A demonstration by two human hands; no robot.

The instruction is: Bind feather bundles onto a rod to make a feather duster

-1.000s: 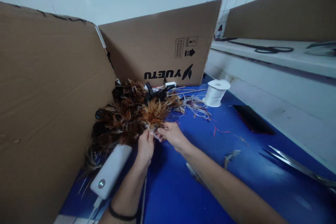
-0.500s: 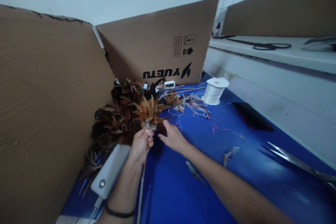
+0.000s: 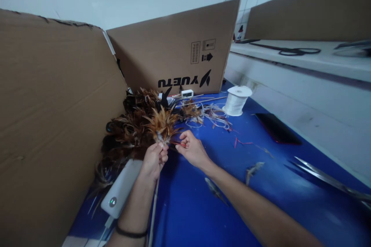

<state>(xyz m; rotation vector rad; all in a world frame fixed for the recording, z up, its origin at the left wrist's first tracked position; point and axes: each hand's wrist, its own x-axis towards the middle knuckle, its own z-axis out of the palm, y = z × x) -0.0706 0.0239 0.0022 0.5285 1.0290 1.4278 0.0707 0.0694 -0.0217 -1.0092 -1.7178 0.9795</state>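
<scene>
Head view: the left hand (image 3: 154,161), knuckles curled, grips the base of an upright tan-and-brown feather bunch (image 3: 162,123) above the glossy blue tabletop (image 3: 185,212); a thin pale stick (image 3: 153,210) runs down beside that forearm. Just right, the right hand (image 3: 193,149), fingers bent, pinches a thin reddish strand (image 3: 175,143).

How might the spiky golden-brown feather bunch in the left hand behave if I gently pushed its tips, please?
The feather bunch would probably flex easily, since its thin tips splay freely. Its base should shift less, being pinched in the left hand.
</scene>
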